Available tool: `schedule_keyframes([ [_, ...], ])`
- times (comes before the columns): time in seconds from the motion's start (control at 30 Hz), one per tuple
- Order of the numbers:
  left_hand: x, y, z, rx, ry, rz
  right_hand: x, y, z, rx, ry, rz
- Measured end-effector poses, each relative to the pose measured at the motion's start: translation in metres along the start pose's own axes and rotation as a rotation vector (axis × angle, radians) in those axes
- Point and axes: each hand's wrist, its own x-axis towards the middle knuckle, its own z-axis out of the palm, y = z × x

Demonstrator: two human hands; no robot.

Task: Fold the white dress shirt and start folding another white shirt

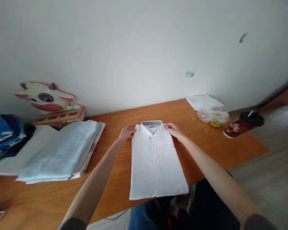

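A white button-front shirt, folded into a neat rectangle, lies face up on the wooden table with its collar toward the wall. My left hand pinches its far left shoulder corner between thumb and fingers. At the opposite shoulder, beside the collar, my right hand grips the fabric in the same way. The shirt's lower hem reaches the table's near edge, close to my lap.
Left of the shirt lies a stack of folded pale cloths, with blue patterned clothes further left. Behind them a cow-shaped plush sits on boxes. At right are a white packet, a clear plastic bag and a dark red lidded cup.
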Motion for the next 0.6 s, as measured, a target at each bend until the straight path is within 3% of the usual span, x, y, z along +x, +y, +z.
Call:
schedule_keyframes([
  [0.23, -0.001, 0.006, 0.007, 0.115, -0.012, 0.127, -0.004, 0.004, -0.012, 0.034, -0.084, -0.025],
  [0.6, -0.023, 0.021, 0.001, 0.374, 0.138, 0.305, -0.024, -0.021, -0.02, -0.069, 0.066, -0.279],
])
